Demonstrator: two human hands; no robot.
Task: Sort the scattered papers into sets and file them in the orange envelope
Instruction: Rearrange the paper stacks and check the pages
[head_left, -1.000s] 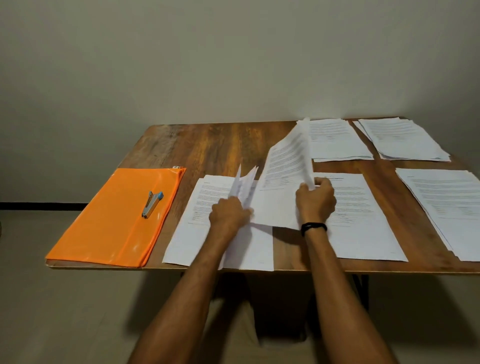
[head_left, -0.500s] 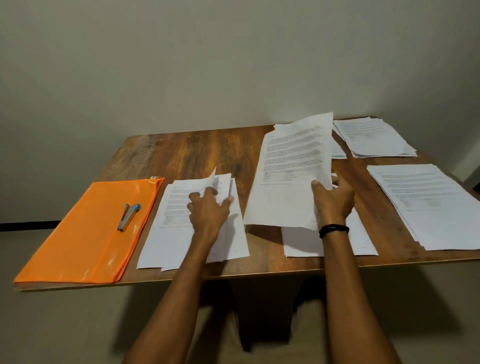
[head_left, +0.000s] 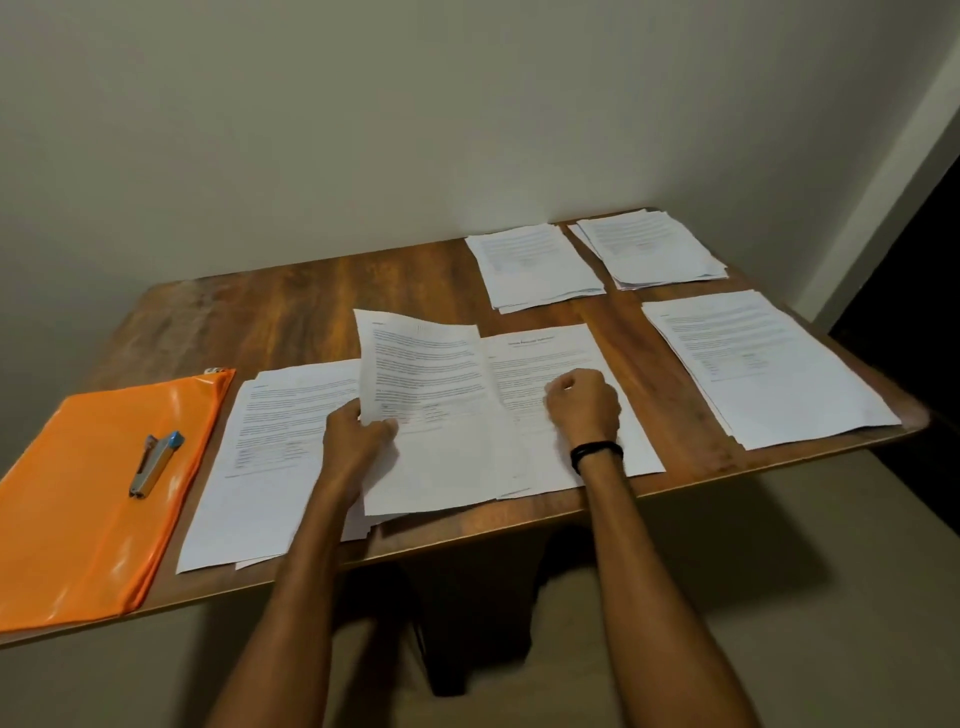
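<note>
Your left hand (head_left: 358, 441) grips the left edge of a printed sheet (head_left: 426, 395), thumb on top, the sheet's far end raised above the table (head_left: 291, 312); your right hand (head_left: 584, 402) is curled in a loose fist holding nothing, resting on the middle pile (head_left: 550, 348); the orange envelope (head_left: 93, 509) lies flat at the table's left end, a stapler (head_left: 156, 462) on it; the left pile (head_left: 275, 447) lies just beside the envelope; the right pile (head_left: 763, 364) lies well apart.
</note>
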